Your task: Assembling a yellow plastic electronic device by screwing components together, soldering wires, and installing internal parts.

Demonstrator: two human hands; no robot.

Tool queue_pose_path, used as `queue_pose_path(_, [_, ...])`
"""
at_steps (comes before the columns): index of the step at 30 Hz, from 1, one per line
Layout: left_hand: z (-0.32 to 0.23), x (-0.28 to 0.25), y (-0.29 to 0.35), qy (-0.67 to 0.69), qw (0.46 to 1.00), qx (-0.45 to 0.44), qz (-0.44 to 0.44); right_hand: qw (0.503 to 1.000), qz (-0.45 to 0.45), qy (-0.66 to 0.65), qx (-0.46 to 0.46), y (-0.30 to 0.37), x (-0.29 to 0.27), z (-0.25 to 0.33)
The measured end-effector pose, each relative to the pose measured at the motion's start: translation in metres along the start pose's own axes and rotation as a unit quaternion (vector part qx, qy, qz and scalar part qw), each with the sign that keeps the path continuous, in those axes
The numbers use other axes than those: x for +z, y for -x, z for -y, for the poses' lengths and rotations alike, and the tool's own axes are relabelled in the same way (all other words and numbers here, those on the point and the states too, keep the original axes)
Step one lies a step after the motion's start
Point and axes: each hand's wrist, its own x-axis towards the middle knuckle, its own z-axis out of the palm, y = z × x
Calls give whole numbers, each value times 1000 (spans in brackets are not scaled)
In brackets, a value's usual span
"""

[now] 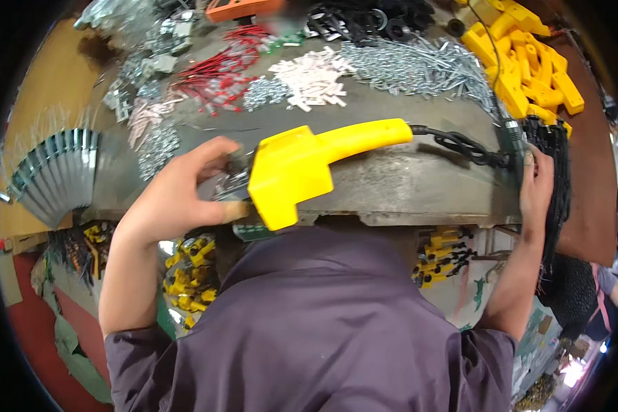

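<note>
Purple shirt (309,323) fills foreground; left hand (178,192) clasps metal part (232,180) at yellow handle housing (302,168); right hand (537,185) fingers curled around black cord bundle (556,172) by bench (405,182) edge.

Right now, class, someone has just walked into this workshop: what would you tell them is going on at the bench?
A person at a cluttered workbench grips the head of a yellow handle-shaped housing with the left hand, by some small metal parts. The right hand rests at the bench's right edge on a bundle of black cables. A black cord runs from the housing. Heaps of screws, red wires and more yellow housings lie behind.
</note>
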Motion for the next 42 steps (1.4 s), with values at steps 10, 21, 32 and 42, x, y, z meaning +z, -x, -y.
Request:
queue_pose_path(10, [-3, 13, 4, -26, 999, 22, -24, 995, 58, 59, -58, 25, 15, 60])
queue_pose_path(21, [35, 33, 28, -279, 934, 166, -147, 745, -168, -644, -40, -48, -30, 152])
queue_pose_path(32, [66, 16, 30, -10, 966, 22, -257, 872, -124, -305, -361, -165, -65, 349])
queue_pose_path(42, [64, 10, 24, -183, 942, 158, -234, 876, 88, 115, -460, -225, 19, 421])
